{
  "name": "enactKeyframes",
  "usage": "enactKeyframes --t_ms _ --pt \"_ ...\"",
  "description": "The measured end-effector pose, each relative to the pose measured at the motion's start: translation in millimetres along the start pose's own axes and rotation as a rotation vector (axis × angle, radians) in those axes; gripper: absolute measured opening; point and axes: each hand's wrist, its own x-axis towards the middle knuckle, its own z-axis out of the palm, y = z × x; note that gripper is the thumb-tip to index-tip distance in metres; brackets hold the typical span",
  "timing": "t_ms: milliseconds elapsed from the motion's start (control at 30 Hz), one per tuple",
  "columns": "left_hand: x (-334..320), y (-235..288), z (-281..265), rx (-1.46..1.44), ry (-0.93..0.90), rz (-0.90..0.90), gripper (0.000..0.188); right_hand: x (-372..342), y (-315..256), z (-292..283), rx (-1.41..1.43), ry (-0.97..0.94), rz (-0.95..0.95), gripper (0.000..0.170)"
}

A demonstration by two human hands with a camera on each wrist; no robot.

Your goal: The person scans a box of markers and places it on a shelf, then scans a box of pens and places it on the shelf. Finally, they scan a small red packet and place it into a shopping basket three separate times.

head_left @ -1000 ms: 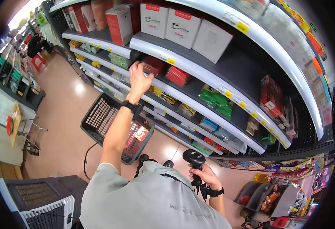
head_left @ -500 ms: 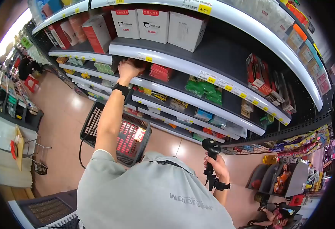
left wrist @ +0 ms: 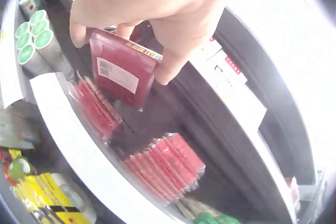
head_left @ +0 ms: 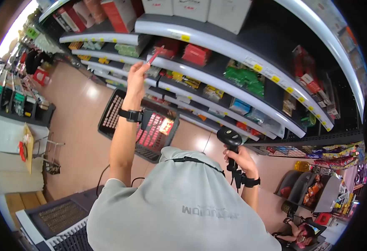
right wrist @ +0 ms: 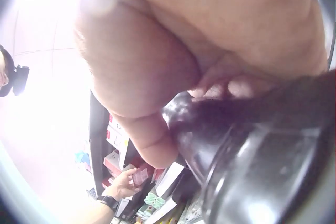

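Note:
My left hand pinches a flat red packet just in front of the shelf edge. In the left wrist view the fingers and thumb hold this packet by its edges, its white barcode label showing. Behind it on the shelf stand more red packets in clear wrap. My right hand grips the handle of a black handheld scanner, away from the shelves; the right wrist view shows its fingers curled round the black body.
A dark shopping basket stands on the floor below the left arm. White boxes fill part of the upper shelf; green packets lie further right. A person sits at the lower right.
My left hand has come back out of the shelf with a red packet in its fingers. The right hand still holds the scanner. The head view has shifted.

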Motion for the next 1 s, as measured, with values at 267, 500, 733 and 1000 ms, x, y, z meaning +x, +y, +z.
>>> enactKeyframes --t_ms 267,500,733,1000 --pt "-88.8 -7.8 -74.5 -0.973 -0.406 -0.587 0.037 28.2 -42.5 70.0 0.033 -0.082 -0.143 0.031" --pt "-142.4 4.6 -87.9 -1.042 -0.601 -0.634 0.061 25.2 -92.6 156.6 0.014 -0.180 -0.318 0.022" --pt "-156.8 -13.3 -87.3 -1.282 -0.701 -0.634 0.069 10.6 -107.5 193.1 -0.075 -0.147 -0.336 0.031" --pt "-164.5 -11.5 -80.0 -1.200 -0.690 -0.647 0.074 -1.3 -92.4 200.3 -0.047 0.028 -0.337 0.021"
